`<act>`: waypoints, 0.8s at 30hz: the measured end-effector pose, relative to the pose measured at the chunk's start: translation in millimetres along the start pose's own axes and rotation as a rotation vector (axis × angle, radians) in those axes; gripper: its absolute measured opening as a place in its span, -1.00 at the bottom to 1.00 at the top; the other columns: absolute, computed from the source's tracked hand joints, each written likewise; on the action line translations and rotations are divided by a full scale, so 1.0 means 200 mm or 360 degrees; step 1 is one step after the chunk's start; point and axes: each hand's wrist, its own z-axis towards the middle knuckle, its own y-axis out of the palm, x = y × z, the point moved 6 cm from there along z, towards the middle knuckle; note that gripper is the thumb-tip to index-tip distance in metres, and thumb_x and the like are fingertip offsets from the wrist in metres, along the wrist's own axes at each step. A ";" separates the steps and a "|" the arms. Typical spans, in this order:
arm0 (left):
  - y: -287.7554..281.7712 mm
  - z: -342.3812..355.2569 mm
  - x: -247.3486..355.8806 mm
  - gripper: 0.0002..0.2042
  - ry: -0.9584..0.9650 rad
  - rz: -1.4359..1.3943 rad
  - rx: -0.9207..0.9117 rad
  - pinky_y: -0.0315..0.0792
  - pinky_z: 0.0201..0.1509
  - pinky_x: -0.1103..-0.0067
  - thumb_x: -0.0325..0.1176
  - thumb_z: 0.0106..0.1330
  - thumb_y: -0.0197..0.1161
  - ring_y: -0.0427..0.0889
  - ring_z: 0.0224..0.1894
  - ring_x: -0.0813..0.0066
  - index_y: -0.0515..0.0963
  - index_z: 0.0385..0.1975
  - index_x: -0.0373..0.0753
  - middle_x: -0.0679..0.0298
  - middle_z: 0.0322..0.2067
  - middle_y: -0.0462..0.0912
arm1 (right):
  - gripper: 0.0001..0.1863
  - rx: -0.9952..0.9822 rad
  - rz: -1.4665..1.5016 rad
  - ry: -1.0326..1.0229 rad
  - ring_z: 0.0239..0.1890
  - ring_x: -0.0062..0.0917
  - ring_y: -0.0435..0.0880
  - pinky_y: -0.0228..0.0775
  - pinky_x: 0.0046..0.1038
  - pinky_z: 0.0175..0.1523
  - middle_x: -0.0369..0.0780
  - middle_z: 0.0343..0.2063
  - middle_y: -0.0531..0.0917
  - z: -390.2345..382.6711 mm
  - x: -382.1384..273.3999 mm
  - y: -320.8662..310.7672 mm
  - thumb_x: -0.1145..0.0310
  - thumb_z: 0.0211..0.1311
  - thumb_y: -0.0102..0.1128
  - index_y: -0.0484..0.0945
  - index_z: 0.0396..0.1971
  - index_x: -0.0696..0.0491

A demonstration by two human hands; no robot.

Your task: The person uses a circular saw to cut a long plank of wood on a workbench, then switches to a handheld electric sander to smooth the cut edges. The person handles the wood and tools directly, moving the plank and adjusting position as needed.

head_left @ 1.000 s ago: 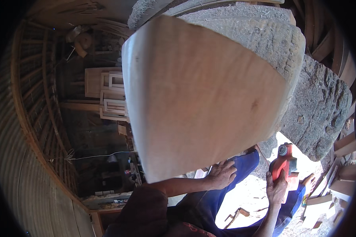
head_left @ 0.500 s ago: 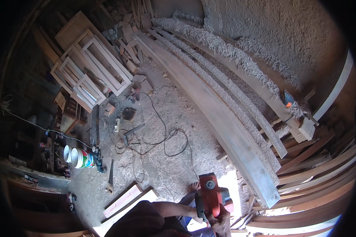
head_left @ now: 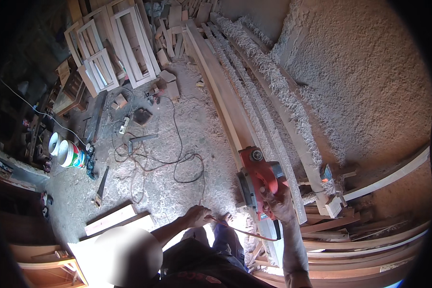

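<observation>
My right hand (head_left: pixel 277 204) grips the handle of a red and black electric planer (head_left: pixel 261 175). The planer is over the near part of a long wooden plank (head_left: pixel 222 93); whether its sole touches the wood is hidden. An orange cord (head_left: pixel 245 234) hangs from the back of the planer and loops left to my left hand (head_left: pixel 198 216). That hand is closed around the cord, held out over the floor in front of my legs.
More beams (head_left: pixel 293 127) covered in shavings lie right of the plank, by a rough wall. Tangled cables (head_left: pixel 177 165), a handsaw (head_left: pixel 102 187) and a metal square (head_left: pixel 141 139) lie on the dusty floor. Buckets (head_left: pixel 71 154) stand left; wooden frames (head_left: pixel 132 43) lean at the back.
The planer has gone from beside the plank's near end to over the plank. My left hand has come away from the planer and now holds the cord. The view has shifted.
</observation>
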 end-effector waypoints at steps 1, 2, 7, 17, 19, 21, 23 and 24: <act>-0.10 -0.04 -0.07 -0.70 -0.0205 -0.0046 0.0085 0.56 -0.24 0.21 -0.09 0.25 0.38 0.72 -0.31 0.03 0.59 -0.48 -0.21 0.12 -0.44 0.70 | -0.55 -0.0037 -0.0060 0.0143 -0.65 -0.77 0.50 0.30 -0.61 -0.58 -0.38 -0.57 0.59 0.06 0.02 -0.03 0.11 0.44 0.35 0.53 0.07 0.16; -0.22 -0.09 -0.07 -0.70 -0.0195 -0.0058 0.0370 0.55 -0.25 0.20 -0.11 0.26 0.40 0.72 -0.32 0.03 0.59 -0.49 -0.22 0.12 -0.44 0.70 | -0.49 -0.0137 -0.0080 0.0096 -0.65 -0.77 0.50 0.31 -0.60 -0.58 -0.38 -0.58 0.58 0.12 0.02 -0.06 0.05 0.44 0.34 0.53 0.10 0.16; -0.40 -0.20 -0.02 -0.68 -0.0406 -0.0088 0.0706 0.56 -0.21 0.22 -0.07 0.31 0.39 0.71 -0.33 0.05 0.64 -0.48 -0.23 0.09 -0.50 0.68 | -0.36 -0.0213 0.0092 0.0233 -0.68 -0.76 0.48 0.35 -0.60 -0.61 -0.39 -0.61 0.53 0.23 0.08 -0.11 -0.16 0.44 0.25 0.50 0.15 0.13; -0.35 -0.12 0.11 -0.45 -0.0653 -0.0031 0.0192 0.58 -0.04 0.17 0.15 0.46 0.08 0.74 -0.18 -0.01 0.69 -0.43 -0.26 0.02 -0.41 0.73 | -0.36 -0.0148 0.0074 0.0455 -0.72 -0.75 0.45 0.24 -0.55 -0.65 -0.41 -0.66 0.50 0.03 0.17 -0.18 -0.22 0.43 0.21 0.53 0.06 0.12; -0.36 -0.10 0.15 -0.51 -0.0575 0.0037 0.0096 0.59 -0.03 0.16 0.10 0.42 0.12 0.75 -0.18 0.00 0.73 -0.38 -0.23 0.02 -0.36 0.76 | -0.39 -0.0135 0.0022 0.0418 -0.74 -0.74 0.43 0.20 -0.54 -0.67 -0.40 -0.67 0.49 -0.08 0.18 -0.20 -0.20 0.44 0.21 0.54 0.04 0.11; -0.36 -0.07 0.18 -0.57 -0.0464 -0.0022 -0.0012 0.60 -0.05 0.15 0.06 0.37 0.15 0.76 -0.20 0.01 0.74 -0.36 -0.20 0.04 -0.36 0.77 | -0.41 -0.0148 -0.0017 0.0434 -0.76 -0.74 0.43 0.16 -0.53 -0.68 -0.39 -0.69 0.48 -0.13 0.19 -0.21 -0.18 0.44 0.21 0.54 0.02 0.11; -0.35 -0.04 0.18 -0.66 -0.0449 -0.0093 -0.0096 0.61 -0.10 0.14 -0.02 0.28 0.19 0.77 -0.23 0.01 0.75 -0.37 -0.14 0.08 -0.37 0.78 | -0.44 -0.0162 -0.0026 0.0476 -0.77 -0.73 0.42 0.13 -0.53 -0.69 -0.39 -0.70 0.47 -0.13 0.17 -0.21 -0.15 0.46 0.21 0.54 0.02 0.11; -0.37 -0.02 0.15 -0.65 -0.0446 -0.0039 -0.0079 0.61 -0.10 0.14 -0.01 0.30 0.18 0.78 -0.23 0.01 0.75 -0.38 -0.15 0.07 -0.37 0.77 | -0.44 -0.0163 -0.0003 0.0468 -0.78 -0.73 0.42 0.12 -0.52 -0.70 -0.39 -0.71 0.47 -0.09 0.16 -0.20 -0.15 0.46 0.21 0.53 0.02 0.11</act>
